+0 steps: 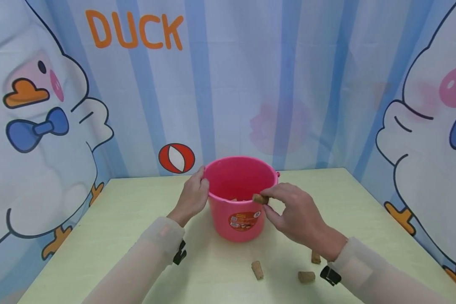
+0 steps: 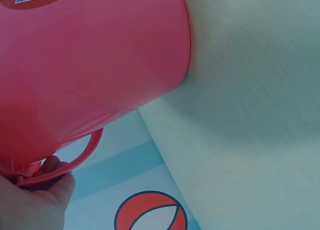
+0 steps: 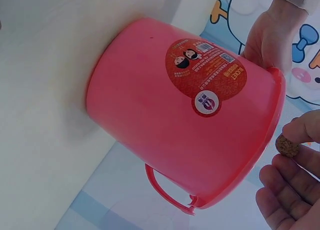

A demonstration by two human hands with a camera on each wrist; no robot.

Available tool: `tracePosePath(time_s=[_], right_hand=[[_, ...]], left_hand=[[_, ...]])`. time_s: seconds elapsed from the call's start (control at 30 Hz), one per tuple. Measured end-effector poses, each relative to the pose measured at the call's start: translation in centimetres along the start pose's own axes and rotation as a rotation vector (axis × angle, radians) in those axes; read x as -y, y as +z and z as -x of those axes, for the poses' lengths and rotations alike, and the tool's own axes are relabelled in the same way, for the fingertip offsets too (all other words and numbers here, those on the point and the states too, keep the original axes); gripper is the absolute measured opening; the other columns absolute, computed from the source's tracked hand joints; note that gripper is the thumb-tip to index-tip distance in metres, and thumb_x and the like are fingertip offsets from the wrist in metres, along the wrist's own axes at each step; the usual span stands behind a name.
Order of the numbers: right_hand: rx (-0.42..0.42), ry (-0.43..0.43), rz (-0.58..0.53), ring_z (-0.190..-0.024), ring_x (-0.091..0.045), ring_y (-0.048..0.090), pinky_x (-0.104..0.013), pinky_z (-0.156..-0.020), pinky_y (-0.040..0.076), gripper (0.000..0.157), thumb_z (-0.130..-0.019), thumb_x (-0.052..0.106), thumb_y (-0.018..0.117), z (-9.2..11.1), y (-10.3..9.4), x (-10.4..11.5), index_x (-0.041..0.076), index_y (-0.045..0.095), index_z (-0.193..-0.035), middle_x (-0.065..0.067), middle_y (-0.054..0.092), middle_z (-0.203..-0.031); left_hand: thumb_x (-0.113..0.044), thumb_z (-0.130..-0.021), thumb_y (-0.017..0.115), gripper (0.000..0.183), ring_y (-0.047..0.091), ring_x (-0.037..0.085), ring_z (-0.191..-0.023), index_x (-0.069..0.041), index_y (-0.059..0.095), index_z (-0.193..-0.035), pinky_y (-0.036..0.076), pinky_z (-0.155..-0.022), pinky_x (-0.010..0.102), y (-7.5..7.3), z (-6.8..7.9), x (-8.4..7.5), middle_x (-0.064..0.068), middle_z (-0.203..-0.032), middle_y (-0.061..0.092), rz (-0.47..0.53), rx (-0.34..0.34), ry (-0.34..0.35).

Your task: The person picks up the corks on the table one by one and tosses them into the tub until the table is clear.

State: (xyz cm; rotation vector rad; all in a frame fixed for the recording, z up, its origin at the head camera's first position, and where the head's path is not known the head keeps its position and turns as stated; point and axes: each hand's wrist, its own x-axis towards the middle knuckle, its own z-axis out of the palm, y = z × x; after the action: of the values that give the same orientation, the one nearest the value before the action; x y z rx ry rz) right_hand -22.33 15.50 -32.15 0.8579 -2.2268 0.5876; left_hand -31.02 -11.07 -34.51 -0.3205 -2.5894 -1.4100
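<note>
My right hand (image 1: 302,213) pinched a cork (image 1: 259,199) by one end near the mouth of the pink bucket (image 1: 219,211), which my left hand (image 1: 191,193) gripped. Probably light, firm and hardly slippery, the cork suited holding round its sides.

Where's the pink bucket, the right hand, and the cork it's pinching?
Pink bucket (image 1: 232,206), head view: front wall.
Right hand (image 1: 298,211), head view: back of the hand.
Cork (image 1: 258,199), head view: its exposed side.

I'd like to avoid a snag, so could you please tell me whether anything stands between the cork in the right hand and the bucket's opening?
Nothing visible does: the right hand holds the cork at the near rim of the open pink bucket, while the left hand holds its left side, off the path.
</note>
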Motion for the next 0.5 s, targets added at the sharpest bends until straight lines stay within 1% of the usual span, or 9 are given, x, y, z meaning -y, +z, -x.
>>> tracePosePath(time_s=[0.23, 0.4, 0.5], right_hand=[[-0.005, 0.004, 0.016, -0.089, -0.017, 0.07, -0.037, -0.079, 0.061, 0.03, -0.078, 0.013, 0.09, -0.8, 0.0, -0.3, 0.011, 0.078, -0.106, 0.003, 0.074, -0.095], [0.0, 0.018, 0.031, -0.09, -0.018, 0.07, -0.038, -0.079, 0.062, 0.034, -0.078, 0.013, 0.09, -1.2, 0.0, -0.4, 0.01, 0.078, -0.109, 0.0, 0.075, -0.097], [0.011, 0.027, 0.039, -0.091, -0.019, 0.071, -0.038, -0.08, 0.062, 0.034, -0.079, 0.012, 0.09, -1.5, 0.1, -0.6, 0.009, 0.077, -0.11, -0.001, 0.075, -0.099]], left_hand=[[-0.023, -0.108, 0.034, 0.062, 0.031, 0.033, -0.15, -0.008, 0.015, -0.165, 0.043, -0.112, 0.05, 0.1, -0.1, 0.2, 0.007, -0.167, 0.027, 0.01, 0.006, -0.011], [-0.023, -0.108, 0.034, 0.062, 0.032, 0.033, -0.15, -0.009, 0.015, -0.165, 0.043, -0.112, 0.049, 0.1, 0.0, 0.1, 0.007, -0.167, 0.028, 0.013, 0.001, -0.006], [-0.023, -0.108, 0.034, 0.062, 0.032, 0.033, -0.149, -0.009, 0.015, -0.165, 0.044, -0.111, 0.049, 0.1, 0.0, 0.1, 0.007, -0.167, 0.028, 0.01, 0.0, -0.005]])
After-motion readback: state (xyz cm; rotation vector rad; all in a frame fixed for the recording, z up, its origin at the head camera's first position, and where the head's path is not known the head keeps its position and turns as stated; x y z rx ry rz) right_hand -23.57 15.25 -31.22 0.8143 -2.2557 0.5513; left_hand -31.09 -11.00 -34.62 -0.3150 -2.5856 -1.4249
